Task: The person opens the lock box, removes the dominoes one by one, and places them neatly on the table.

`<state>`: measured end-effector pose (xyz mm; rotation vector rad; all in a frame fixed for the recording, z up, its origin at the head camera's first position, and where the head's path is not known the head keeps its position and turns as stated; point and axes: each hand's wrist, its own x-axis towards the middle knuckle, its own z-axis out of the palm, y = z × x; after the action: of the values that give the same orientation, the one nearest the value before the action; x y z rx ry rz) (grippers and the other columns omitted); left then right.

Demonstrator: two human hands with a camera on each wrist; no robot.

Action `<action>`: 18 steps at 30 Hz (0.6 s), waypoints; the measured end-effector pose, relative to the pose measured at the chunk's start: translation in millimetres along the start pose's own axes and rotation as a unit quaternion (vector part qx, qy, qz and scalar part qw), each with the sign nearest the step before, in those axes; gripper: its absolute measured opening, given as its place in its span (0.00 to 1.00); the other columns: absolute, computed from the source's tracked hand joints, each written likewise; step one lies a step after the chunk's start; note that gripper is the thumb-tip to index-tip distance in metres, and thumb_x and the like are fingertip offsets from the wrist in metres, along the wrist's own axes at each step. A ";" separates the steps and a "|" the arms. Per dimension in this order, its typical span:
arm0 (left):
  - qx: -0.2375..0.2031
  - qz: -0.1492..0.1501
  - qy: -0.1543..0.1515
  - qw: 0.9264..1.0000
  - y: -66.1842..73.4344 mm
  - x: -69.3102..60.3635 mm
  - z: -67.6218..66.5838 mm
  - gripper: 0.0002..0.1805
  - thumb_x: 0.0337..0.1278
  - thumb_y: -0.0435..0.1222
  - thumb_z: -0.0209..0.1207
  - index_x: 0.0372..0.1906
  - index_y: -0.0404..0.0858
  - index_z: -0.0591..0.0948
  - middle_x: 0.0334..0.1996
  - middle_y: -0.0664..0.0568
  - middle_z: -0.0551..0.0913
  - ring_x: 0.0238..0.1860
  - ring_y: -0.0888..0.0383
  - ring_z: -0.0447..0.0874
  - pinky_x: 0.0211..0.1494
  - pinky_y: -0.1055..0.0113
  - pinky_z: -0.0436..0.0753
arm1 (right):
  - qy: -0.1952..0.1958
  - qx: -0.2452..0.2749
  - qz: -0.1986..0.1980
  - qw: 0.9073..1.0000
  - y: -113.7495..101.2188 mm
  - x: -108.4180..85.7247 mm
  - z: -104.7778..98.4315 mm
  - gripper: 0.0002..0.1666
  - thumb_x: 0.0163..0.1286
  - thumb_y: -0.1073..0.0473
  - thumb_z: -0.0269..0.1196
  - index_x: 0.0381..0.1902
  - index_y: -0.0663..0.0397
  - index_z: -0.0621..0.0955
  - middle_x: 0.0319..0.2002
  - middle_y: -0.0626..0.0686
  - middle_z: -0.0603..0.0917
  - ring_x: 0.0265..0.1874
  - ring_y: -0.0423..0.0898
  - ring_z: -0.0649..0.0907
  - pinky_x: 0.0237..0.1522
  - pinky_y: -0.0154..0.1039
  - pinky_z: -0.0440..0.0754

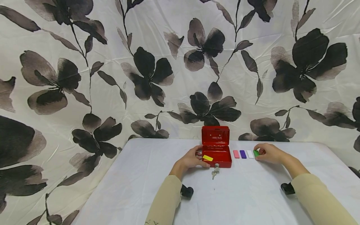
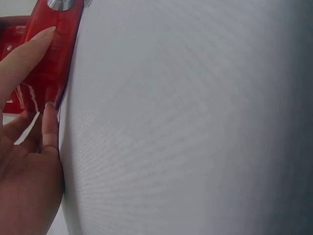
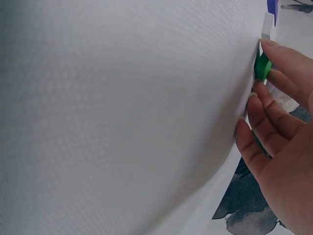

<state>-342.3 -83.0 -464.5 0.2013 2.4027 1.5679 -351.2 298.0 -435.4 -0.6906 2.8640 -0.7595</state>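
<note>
A red metal cash box (image 1: 225, 164) stands on the table with its lid raised. My left hand (image 1: 191, 158) grips its left side, the thumb on the front wall near the lock and the fingers around the side. Inside, a yellow block (image 1: 208, 158) leans near the left wall. To the right of the box, my right hand (image 1: 270, 153) pinches a green block (image 1: 256, 153) between thumb and fingers at the table surface. Left of the green block lie a white block (image 1: 250, 154), a purple block (image 1: 243, 154) and a pink block (image 1: 236, 154) in a row.
Keys (image 1: 214, 172) hang from the lock at the front of the box. White cloth covers the table (image 1: 225, 200). A floral curtain (image 1: 174, 78) hangs behind the far edge. Each wrist wears a black camera, the left camera (image 1: 187, 192) and the right camera (image 1: 287, 188).
</note>
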 end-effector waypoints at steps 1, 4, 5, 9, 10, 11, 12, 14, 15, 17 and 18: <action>-0.001 -0.001 0.000 1.000 0.2 -0.1 0.0 0.53 0.42 0.38 0.81 0.76 0.46 0.66 0.53 0.51 0.79 0.52 0.52 0.77 0.63 0.52 0.80 | -0.002 0.003 0.003 1.000 -0.4 -0.1 -0.2 0.21 0.65 0.62 0.71 0.52 0.68 0.80 0.31 0.51 0.76 0.32 0.46 0.73 0.38 0.43 0.73; 0.000 -0.002 0.000 1.000 0.8 0.0 0.1 0.53 0.42 0.38 0.81 0.76 0.46 0.66 0.53 0.51 0.79 0.52 0.52 0.77 0.63 0.52 0.80 | -0.009 0.004 0.005 1.000 -1.0 -0.4 -1.5 0.21 0.66 0.63 0.70 0.53 0.69 0.79 0.31 0.52 0.75 0.32 0.47 0.73 0.37 0.43 0.72; 0.000 -0.002 0.000 1.000 1.1 0.2 0.0 0.53 0.42 0.38 0.81 0.76 0.46 0.66 0.53 0.51 0.79 0.52 0.52 0.77 0.64 0.52 0.80 | -0.011 0.007 0.010 1.000 -2.1 -0.5 -2.1 0.21 0.66 0.63 0.69 0.53 0.68 0.79 0.32 0.52 0.75 0.32 0.47 0.73 0.38 0.43 0.72; 0.000 -0.001 0.001 1.000 2.4 0.6 -0.4 0.52 0.42 0.38 0.81 0.76 0.46 0.67 0.53 0.51 0.79 0.52 0.51 0.76 0.64 0.52 0.80 | -0.015 0.012 0.013 1.000 -3.3 -1.1 -3.2 0.21 0.67 0.63 0.69 0.54 0.69 0.78 0.32 0.53 0.75 0.32 0.47 0.73 0.38 0.42 0.72; 0.001 -0.001 0.001 1.000 2.5 0.6 -0.5 0.52 0.42 0.38 0.81 0.76 0.46 0.67 0.52 0.51 0.79 0.52 0.51 0.76 0.64 0.52 0.80 | -0.016 0.012 0.012 1.000 -3.1 -1.3 -3.3 0.22 0.67 0.63 0.69 0.54 0.69 0.78 0.32 0.53 0.75 0.32 0.47 0.73 0.37 0.42 0.71; 0.002 0.000 0.001 1.000 2.4 0.5 -0.6 0.52 0.42 0.38 0.81 0.76 0.46 0.67 0.52 0.51 0.79 0.52 0.51 0.76 0.63 0.52 0.80 | -0.016 0.017 0.015 1.000 -3.4 -1.2 -3.3 0.22 0.67 0.63 0.69 0.54 0.69 0.78 0.32 0.53 0.75 0.33 0.47 0.73 0.38 0.42 0.71; 0.002 0.001 0.000 1.000 2.1 0.4 -0.6 0.52 0.42 0.38 0.81 0.76 0.46 0.67 0.52 0.51 0.79 0.52 0.51 0.76 0.63 0.52 0.80 | -0.017 0.017 0.014 1.000 -3.1 -1.3 -3.0 0.22 0.67 0.63 0.69 0.55 0.69 0.78 0.32 0.53 0.75 0.33 0.47 0.73 0.37 0.42 0.72; 0.003 0.001 -0.001 1.000 1.8 0.1 -0.6 0.52 0.42 0.38 0.81 0.76 0.46 0.67 0.52 0.51 0.79 0.52 0.51 0.76 0.63 0.52 0.80 | -0.019 0.022 0.016 0.999 -3.0 -1.5 -2.7 0.22 0.68 0.62 0.69 0.55 0.69 0.78 0.33 0.52 0.75 0.33 0.47 0.73 0.37 0.42 0.72; 0.003 0.001 -0.002 1.000 1.6 -0.1 -0.6 0.52 0.42 0.37 0.81 0.76 0.46 0.67 0.52 0.51 0.79 0.52 0.51 0.76 0.63 0.52 0.81 | -0.019 0.024 0.016 0.999 -2.5 -1.4 -2.3 0.22 0.68 0.63 0.69 0.55 0.69 0.77 0.33 0.53 0.75 0.33 0.47 0.73 0.37 0.42 0.72; 0.002 0.003 -0.003 1.000 1.2 -0.2 -0.6 0.52 0.42 0.37 0.81 0.76 0.46 0.67 0.52 0.51 0.79 0.52 0.51 0.76 0.62 0.52 0.81 | -0.021 0.028 0.017 0.999 -2.4 -1.6 -1.9 0.22 0.68 0.63 0.69 0.55 0.69 0.77 0.33 0.52 0.75 0.33 0.47 0.73 0.38 0.42 0.72; 0.002 0.003 -0.003 1.000 1.3 -0.2 -0.6 0.52 0.42 0.37 0.81 0.76 0.46 0.67 0.52 0.51 0.79 0.52 0.51 0.76 0.62 0.52 0.81 | -0.022 0.029 0.018 0.999 -2.3 -1.6 -1.8 0.22 0.68 0.62 0.69 0.55 0.69 0.77 0.33 0.52 0.75 0.33 0.46 0.73 0.38 0.42 0.72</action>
<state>-342.3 -83.1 -463.1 0.2145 2.4036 1.5628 -349.2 297.8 -432.8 -0.6398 2.7956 -0.8094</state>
